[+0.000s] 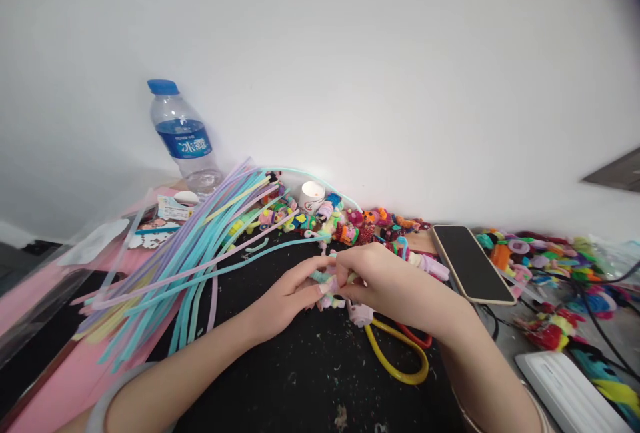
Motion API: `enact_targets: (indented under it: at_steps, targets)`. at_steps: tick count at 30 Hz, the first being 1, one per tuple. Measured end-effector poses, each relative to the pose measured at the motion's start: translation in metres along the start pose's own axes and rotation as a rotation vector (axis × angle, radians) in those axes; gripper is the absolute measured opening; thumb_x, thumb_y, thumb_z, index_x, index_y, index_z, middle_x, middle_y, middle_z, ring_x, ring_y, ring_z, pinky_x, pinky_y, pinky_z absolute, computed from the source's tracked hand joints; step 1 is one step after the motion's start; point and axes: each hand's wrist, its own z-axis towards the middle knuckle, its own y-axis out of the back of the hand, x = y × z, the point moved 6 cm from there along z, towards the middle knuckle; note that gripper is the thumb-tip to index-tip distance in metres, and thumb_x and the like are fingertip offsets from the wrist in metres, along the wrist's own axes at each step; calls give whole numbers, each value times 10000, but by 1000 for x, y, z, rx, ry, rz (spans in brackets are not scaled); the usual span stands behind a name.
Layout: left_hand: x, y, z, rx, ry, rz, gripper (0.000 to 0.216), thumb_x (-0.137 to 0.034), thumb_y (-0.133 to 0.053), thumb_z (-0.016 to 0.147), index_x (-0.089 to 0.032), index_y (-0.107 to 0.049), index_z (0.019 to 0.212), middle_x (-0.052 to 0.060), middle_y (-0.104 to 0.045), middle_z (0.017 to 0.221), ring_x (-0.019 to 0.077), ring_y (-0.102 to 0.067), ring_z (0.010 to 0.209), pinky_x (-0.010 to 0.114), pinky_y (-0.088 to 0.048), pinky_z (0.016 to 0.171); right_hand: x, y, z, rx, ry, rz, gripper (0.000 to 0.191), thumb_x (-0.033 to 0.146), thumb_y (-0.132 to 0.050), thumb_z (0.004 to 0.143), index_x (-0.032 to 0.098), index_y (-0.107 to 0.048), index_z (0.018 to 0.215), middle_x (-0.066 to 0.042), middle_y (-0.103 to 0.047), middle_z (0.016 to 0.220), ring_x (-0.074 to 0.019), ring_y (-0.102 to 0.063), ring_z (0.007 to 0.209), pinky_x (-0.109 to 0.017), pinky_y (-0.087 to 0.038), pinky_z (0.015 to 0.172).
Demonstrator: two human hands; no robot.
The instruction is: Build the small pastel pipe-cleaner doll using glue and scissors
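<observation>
Near the middle of the black mat (280,380), a small pastel pipe-cleaner piece (327,286) in pink, mint and white is between my hands. My left hand (287,293) pinches it from the left, thumb and fingers closed on its edge. From the right, my right hand (373,276) bends over the piece with fingers pinched on it; what its fingertips grip is partly hidden. Just below my right hand lies a pale pink lump (361,314). Beside it is a tool with a yellow loop handle (400,376) and a red one partly under my wrist.
Long pastel pipe cleaners (200,253) fan out at left, before a water bottle (183,133). Finished-looking colourful pieces (370,220) and a white paper cup (313,196) line the wall. A phone (473,263), cables and a white device (570,390) lie at right.
</observation>
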Motion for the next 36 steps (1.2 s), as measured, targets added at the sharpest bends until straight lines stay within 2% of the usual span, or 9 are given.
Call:
enact_targets:
  at_steps: [3, 10, 21, 33, 36]
  targets:
    - [-1, -1, -1, 12, 9, -14, 378, -241, -548, 800, -230, -531, 1177, 28, -573, 1008, 115, -462, 665, 264, -389, 640, 0, 0, 1, -11, 6, -11, 74, 97, -617, 799, 168, -632, 783, -6, -631, 756, -119, -567, 691, -200, -367, 587]
    - [0, -6, 0, 113, -40, -145, 454, -209, -610, 772, -219, -482, 1208, 37, -552, 1010, 149, -501, 819, 265, -386, 701, 4, -1, 2, -6, 42, -5, 113, 68, -597, 806, 166, -649, 783, -10, -643, 756, -123, -582, 702, -208, -386, 613]
    - [2, -4, 1, 114, -73, -199, 487, -213, -656, 757, -243, -475, 1208, 54, -542, 1081, 178, -530, 915, 325, -415, 807, 4, 1, 5, -72, 76, -4, 101, 83, -618, 804, 154, -591, 738, -4, -626, 749, -116, -570, 688, -217, -391, 622]
    - [0, -1, 2, 76, -108, -207, 449, -192, -661, 750, -252, -501, 1166, 34, -515, 1079, 152, -523, 868, 291, -421, 767, 3, 9, 1, -133, 24, -132, 137, 238, -652, 817, 165, -536, 816, -12, -607, 789, -142, -545, 701, -230, -336, 578]
    - [1, 0, 2, 61, -106, -212, 451, -195, -667, 746, -257, -505, 1163, 32, -518, 1076, 154, -532, 867, 298, -423, 775, 3, 13, -1, -122, 11, -121, 82, 209, -618, 838, 168, -549, 822, -13, -599, 779, -136, -540, 689, -226, -341, 579]
